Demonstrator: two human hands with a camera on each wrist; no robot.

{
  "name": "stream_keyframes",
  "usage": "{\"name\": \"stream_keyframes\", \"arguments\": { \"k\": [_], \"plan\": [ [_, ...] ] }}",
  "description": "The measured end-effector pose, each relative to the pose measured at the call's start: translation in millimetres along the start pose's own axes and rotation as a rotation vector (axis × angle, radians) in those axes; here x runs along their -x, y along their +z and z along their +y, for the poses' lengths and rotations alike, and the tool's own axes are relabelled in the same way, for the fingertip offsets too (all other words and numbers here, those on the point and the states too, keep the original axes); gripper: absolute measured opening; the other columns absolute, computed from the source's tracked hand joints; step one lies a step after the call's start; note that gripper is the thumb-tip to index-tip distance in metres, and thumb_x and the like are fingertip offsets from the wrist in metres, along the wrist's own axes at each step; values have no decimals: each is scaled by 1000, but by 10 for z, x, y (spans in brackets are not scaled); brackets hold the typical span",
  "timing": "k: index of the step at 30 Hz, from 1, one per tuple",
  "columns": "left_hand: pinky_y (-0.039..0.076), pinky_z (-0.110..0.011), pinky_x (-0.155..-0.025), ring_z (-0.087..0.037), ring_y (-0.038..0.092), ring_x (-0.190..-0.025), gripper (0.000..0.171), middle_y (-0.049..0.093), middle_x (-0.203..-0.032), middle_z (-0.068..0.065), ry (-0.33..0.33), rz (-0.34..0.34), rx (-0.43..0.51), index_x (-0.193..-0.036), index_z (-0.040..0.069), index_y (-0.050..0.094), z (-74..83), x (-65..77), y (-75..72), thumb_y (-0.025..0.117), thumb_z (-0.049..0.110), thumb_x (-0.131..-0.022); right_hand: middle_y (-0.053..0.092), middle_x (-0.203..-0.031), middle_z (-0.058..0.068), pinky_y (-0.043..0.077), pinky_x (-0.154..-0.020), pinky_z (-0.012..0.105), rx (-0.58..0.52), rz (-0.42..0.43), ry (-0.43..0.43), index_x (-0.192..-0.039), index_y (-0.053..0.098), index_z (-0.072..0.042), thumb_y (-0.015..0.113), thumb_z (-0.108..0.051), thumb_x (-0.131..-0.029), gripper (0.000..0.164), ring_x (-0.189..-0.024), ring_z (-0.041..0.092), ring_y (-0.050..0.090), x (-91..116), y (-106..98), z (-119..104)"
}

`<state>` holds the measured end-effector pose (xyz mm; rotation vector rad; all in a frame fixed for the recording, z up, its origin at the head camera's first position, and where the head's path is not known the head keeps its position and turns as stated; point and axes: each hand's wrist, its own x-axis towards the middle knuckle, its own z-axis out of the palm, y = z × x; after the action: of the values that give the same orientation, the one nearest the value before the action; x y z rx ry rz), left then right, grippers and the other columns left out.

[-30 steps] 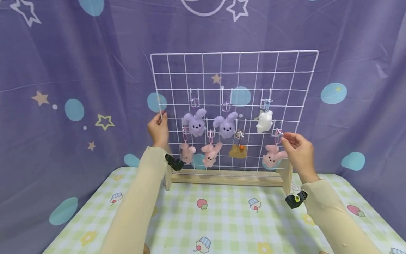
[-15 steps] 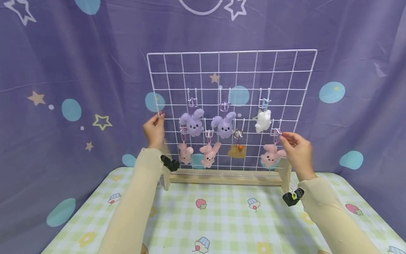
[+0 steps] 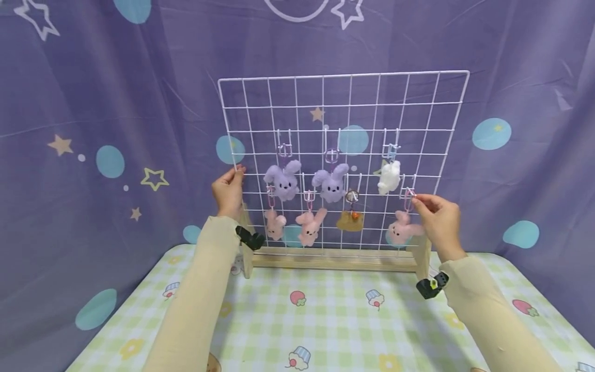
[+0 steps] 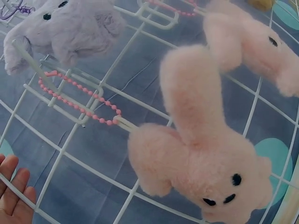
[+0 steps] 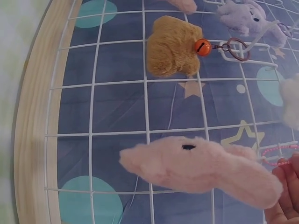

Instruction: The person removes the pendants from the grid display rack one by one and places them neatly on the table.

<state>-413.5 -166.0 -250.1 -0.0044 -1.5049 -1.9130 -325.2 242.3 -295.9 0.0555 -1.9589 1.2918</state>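
My left hand [image 3: 228, 192] grips the left edge of a white wire grid panel [image 3: 337, 76]; in the left wrist view its fingers [image 4: 18, 193] show behind a wire. At the right, my right hand [image 3: 439, 219] pinches the pink bead chain [image 5: 275, 156] of a pink plush bunny keychain [image 3: 402, 228] at the end of a hook. That bunny hangs tilted, one ear toward the hand. Left of it hang a brown plush keychain [image 5: 173, 46] with an orange bell and two more pink bunnies, one [image 4: 205, 154] large in the left wrist view.
An upper row holds two lilac bunny keychains [image 3: 284, 181] and a white plush keychain [image 3: 389, 177]. The grid stands in a wooden base [image 3: 334, 260] on a green checked tablecloth [image 3: 334, 320]. Close behind hangs a purple patterned curtain [image 3: 116, 77].
Both hands keep their holds on the grid edge and the bead chain. The right-hand pink bunny has swung slightly. The head view has shifted a little.
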Motion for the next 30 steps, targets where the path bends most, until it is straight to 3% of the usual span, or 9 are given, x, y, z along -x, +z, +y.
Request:
{"name": "stream_keyframes", "arguments": {
  "k": [3,6,15,27,30],
  "plan": [
    [50,-17,-73,-2,60,-77,25,64,-113,-21,2,9,-3,-113,-5,65,-8,7,7,58,6,-91,61,-70,-23,45,-58,8,2,-1,16,-99,70,6,68,-12,-87,22,-66,0,58,11,-34,-36],
    [51,-18,-76,-2,60,-77,25,64,-113,-21,0,14,-8,-114,-4,65,-7,11,14,58,6,-92,57,-69,-29,44,-56,9,-5,8,17,-100,70,5,67,-13,-88,22,-67,1,59,17,-63,-55],
    [52,-20,-79,-2,61,-78,25,64,-113,-22,0,15,5,-114,-5,65,-4,25,7,58,6,-91,58,-69,-31,45,-60,7,-48,38,-40,-100,71,4,68,-13,-87,22,-66,-5,60,13,-116,-133],
    [52,-21,-81,-3,62,-80,26,64,-113,-21,0,7,7,-115,-5,64,6,23,-7,59,6,-91,72,-82,-5,48,-60,9,-95,39,-95,-98,71,4,69,-12,-86,21,-69,-5,62,93,-159,-240],
    [52,-20,-80,-3,61,-79,26,64,-114,-21,-3,7,0,-114,-4,64,4,13,-3,59,6,-91,72,-81,-6,48,-59,9,-88,33,-99,-99,70,5,70,-13,-86,22,-69,-3,63,146,-172,-282]
  ]
}}
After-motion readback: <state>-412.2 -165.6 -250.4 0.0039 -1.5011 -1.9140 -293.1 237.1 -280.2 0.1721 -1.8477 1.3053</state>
